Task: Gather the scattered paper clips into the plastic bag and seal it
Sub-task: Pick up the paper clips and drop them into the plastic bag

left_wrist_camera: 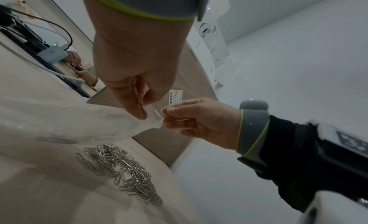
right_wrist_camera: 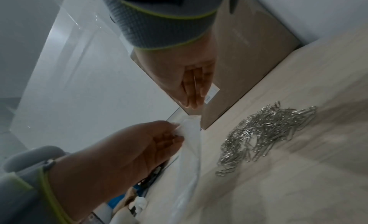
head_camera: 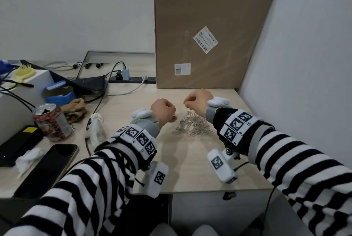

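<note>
A heap of silver paper clips [head_camera: 192,124] lies on the pale wooden table [head_camera: 190,174], below and between my two raised hands. It also shows in the wrist views: paper clips [left_wrist_camera: 121,172], paper clips [right_wrist_camera: 264,133]. The clear plastic bag [left_wrist_camera: 65,117] hangs from my left hand [left_wrist_camera: 143,110], which pinches its upper corner. My right hand [left_wrist_camera: 169,118] pinches the bag's edge right beside it. In the right wrist view the bag [right_wrist_camera: 189,156] drapes down from the left hand [right_wrist_camera: 175,133], under the right hand [right_wrist_camera: 192,99]. From the head view the left hand [head_camera: 165,112] and right hand [head_camera: 187,102] look curled, and the bag barely shows.
A tall cardboard box [head_camera: 213,30] stands against the wall behind the clips. A wall bounds the table on the right. On the left are a power strip [head_camera: 133,79] with cables, an open drink can [head_camera: 52,121], a dark phone [head_camera: 47,169] and crumpled white material [head_camera: 95,127].
</note>
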`<action>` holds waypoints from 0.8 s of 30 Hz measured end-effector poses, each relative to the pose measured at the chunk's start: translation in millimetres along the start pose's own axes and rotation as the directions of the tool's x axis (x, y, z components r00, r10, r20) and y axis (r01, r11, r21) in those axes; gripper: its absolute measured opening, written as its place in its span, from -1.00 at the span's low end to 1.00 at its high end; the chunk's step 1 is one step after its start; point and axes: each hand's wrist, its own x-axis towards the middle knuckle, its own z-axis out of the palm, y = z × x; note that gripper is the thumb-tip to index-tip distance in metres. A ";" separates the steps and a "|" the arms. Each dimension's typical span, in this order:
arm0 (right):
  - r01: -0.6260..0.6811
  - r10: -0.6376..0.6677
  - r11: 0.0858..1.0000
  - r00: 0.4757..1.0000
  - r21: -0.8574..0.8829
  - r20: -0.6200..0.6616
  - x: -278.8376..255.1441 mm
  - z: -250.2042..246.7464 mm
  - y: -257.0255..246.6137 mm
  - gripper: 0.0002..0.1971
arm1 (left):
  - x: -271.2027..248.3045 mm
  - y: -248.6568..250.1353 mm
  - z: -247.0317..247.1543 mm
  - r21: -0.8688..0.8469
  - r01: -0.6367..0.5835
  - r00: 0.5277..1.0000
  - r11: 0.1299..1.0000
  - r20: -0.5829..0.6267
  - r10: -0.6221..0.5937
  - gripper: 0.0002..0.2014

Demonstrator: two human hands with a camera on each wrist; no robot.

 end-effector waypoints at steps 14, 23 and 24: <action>0.007 0.203 0.868 0.908 -0.497 0.366 20.3 42.8 40.3 -0.44 | 23.2 -28.0 2.8 0.033 0.018 1.000 0.999 0.018 -0.018 -0.87; -0.099 0.195 0.940 0.942 -0.327 0.274 36.7 36.6 46.4 -0.89 | 33.8 -33.0 5.7 0.039 0.034 0.999 0.999 0.036 -0.035 -0.83; -0.131 0.186 0.958 0.961 -0.253 0.205 34.4 34.8 48.7 -0.85 | 33.8 -32.5 5.5 0.038 0.034 0.999 0.999 0.035 -0.036 -0.82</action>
